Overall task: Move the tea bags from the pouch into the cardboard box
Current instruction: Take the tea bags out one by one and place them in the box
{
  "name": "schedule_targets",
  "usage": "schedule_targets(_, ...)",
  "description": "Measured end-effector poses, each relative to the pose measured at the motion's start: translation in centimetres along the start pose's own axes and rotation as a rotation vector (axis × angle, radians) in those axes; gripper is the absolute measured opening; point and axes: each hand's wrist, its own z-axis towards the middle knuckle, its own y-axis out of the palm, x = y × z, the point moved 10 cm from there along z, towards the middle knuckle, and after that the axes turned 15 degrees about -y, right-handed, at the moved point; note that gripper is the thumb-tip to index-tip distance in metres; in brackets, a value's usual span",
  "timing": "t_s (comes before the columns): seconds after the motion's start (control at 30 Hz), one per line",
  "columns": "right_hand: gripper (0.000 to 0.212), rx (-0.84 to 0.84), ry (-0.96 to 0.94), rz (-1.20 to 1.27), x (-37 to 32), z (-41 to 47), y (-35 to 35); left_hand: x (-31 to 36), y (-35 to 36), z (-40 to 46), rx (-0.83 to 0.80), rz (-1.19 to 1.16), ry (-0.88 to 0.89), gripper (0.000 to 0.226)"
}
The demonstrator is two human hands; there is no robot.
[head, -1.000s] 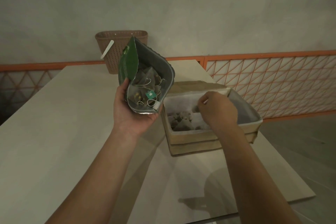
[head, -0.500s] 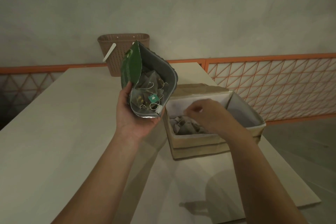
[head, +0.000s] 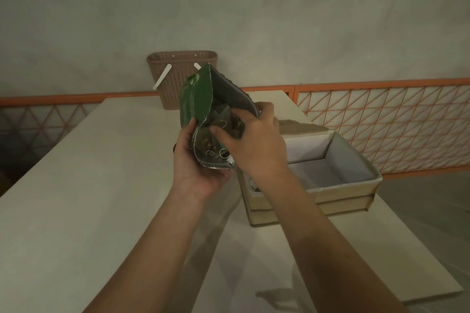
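My left hand (head: 194, 171) holds the green foil pouch (head: 195, 96) from below, tilted with its mouth open toward me. Several tea bags (head: 207, 141) with strings and tags lie inside it. My right hand (head: 256, 142) reaches into the pouch mouth, thumb and fingers curled round a tea bag (head: 225, 121). The cardboard box (head: 351, 185), lined in white, stands on the table just right of the pouch. My right forearm hides its near left corner; only a scrap of the tea bags in the box (head: 254, 185) shows there.
A brown perforated basket (head: 178, 79) with white handles stands at the table's far edge behind the pouch. The pale table (head: 101, 185) stretches left and toward me. An orange lattice railing (head: 381, 122) runs behind and to the right.
My right hand has left the cardboard box and moved up and left into the pouch mouth. My left hand has kept hold of the pouch.
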Motion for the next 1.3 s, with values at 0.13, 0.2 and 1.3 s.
schedule_targets(0.13, 0.024, 0.121, -0.042, 0.072, 0.1, -0.3, -0.3, 0.3, -0.2, 0.3, 0.004, 0.011, 0.001, 0.057)
schedule_targets(0.2, 0.013, 0.189, -0.063, 0.176, 0.6, -0.4, -0.8, 0.4, -0.1, 0.4, -0.013, -0.004, -0.001, 0.058)
schedule_targets(1.3, 0.026, -0.703, 0.117, 0.139, 9.1, -4.4, 4.0, 0.1, 0.2, 0.5, -0.060, -0.027, -0.013, 0.050)
